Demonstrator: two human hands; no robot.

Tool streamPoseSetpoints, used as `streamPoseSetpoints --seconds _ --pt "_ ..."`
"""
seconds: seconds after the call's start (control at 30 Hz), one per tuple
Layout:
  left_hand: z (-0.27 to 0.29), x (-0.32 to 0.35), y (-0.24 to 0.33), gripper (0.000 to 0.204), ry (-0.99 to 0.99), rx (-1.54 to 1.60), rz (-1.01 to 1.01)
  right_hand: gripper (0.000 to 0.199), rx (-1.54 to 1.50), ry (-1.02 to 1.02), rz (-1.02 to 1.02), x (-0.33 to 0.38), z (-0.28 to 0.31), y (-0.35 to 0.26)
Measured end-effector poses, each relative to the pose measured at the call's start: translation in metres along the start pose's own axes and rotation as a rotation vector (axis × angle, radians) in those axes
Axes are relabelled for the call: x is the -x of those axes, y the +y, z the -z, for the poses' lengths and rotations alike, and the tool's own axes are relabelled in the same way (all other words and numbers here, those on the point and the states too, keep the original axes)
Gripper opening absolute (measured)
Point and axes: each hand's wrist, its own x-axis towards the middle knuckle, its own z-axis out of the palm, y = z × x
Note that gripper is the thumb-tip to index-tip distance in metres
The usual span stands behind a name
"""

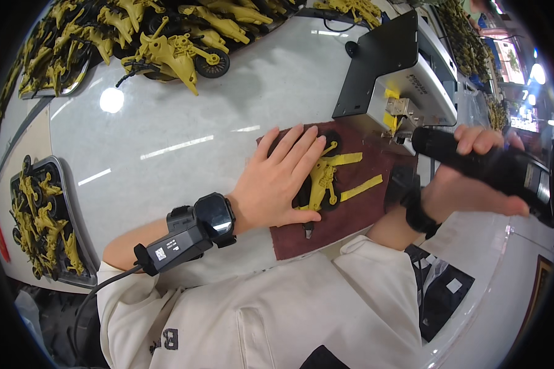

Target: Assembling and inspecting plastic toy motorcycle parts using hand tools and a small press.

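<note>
One yellow model motorcycle (318, 184) beneath a flat left hand (272, 181)

Nearest me, through the head camera, is the wearer's cream sweatshirt (289, 307). Just beyond it, the left hand's fingers are spread and straight, laid over the model's left side without closing around it. The model rests on a maroon cloth (292, 246), two yellow strips (362, 188) reaching rightward from it. Off to the right, I see the right hand (458, 190) grasping a black handheld tool (498, 165), fingers curled over it, thumb sticking out. Left of the cloth, well apart, a tray (76, 216) carries more such models. Beyond the cloth stands a black-and-grey machine (375, 67), yellow tape (390, 121) at its front; farthest lies a heap of yellow-and-black motorcycles (166, 58).
</note>
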Motion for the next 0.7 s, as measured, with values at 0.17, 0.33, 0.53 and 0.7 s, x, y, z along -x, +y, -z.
streamPoseSetpoints --seconds 0.17,0.33,0.53,0.7 --pt "0.002 0.001 0.001 0.102 -0.019 -0.011 -0.017 0.093 -0.405 -0.296 -0.086 0.038 -0.026 -0.014" --pt "-0.001 0.004 -0.002 0.101 -0.005 -0.017 -0.005 0.091 -0.408 -0.402 -0.113 0.054 -0.051 -0.004" --pt "0.001 0.001 0.001 0.101 0.006 0.016 -0.018 0.093 -0.359 -0.330 -0.164 0.063 -0.058 0.007" --pt "0.000 0.003 0.000 0.100 0.010 0.031 -0.011 0.096 -0.397 -0.299 -0.210 0.069 -0.062 0.023"
